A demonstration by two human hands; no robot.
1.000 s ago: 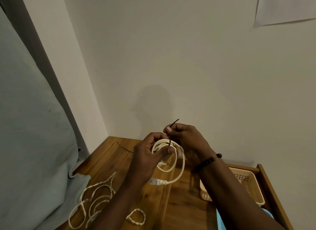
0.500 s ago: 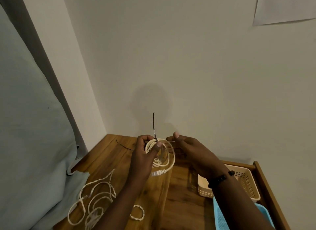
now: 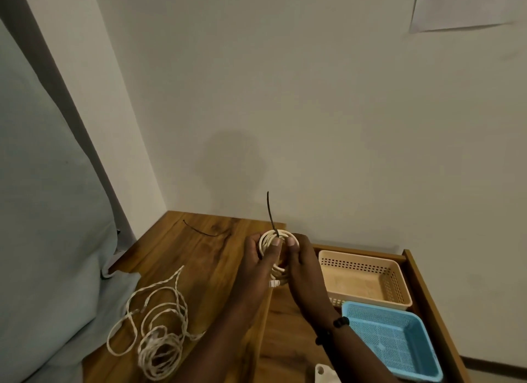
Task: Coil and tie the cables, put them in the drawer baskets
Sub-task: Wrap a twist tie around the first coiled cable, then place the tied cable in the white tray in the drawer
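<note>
A white coiled cable (image 3: 281, 236) is held upright between both hands above the wooden table top (image 3: 199, 257). My left hand (image 3: 261, 258) grips its left side, thumb on the front. My right hand (image 3: 302, 264) grips its right side. A thin black tie (image 3: 270, 213) is wrapped on the coil's top and its tail sticks straight up. The cable's plug (image 3: 274, 283) hangs below. A loose, twisted white cable (image 3: 155, 322) lies tangled on the table at the left. A beige basket (image 3: 368, 264) and a blue basket (image 3: 419, 351) sit in the open drawer at the right.
A second black tie (image 3: 199, 231) lies on the table near the back wall. Pale blue fabric (image 3: 42, 211) fills the left side, draping over the table's edge. A white object (image 3: 323, 374) shows at the bottom edge. The drawer's wooden side (image 3: 427, 303) runs along the right.
My right hand let go of the tie's tail and closed on the coil's right side. The tail now stands upright. The view has swung right, showing more of the drawer and the blue basket.
</note>
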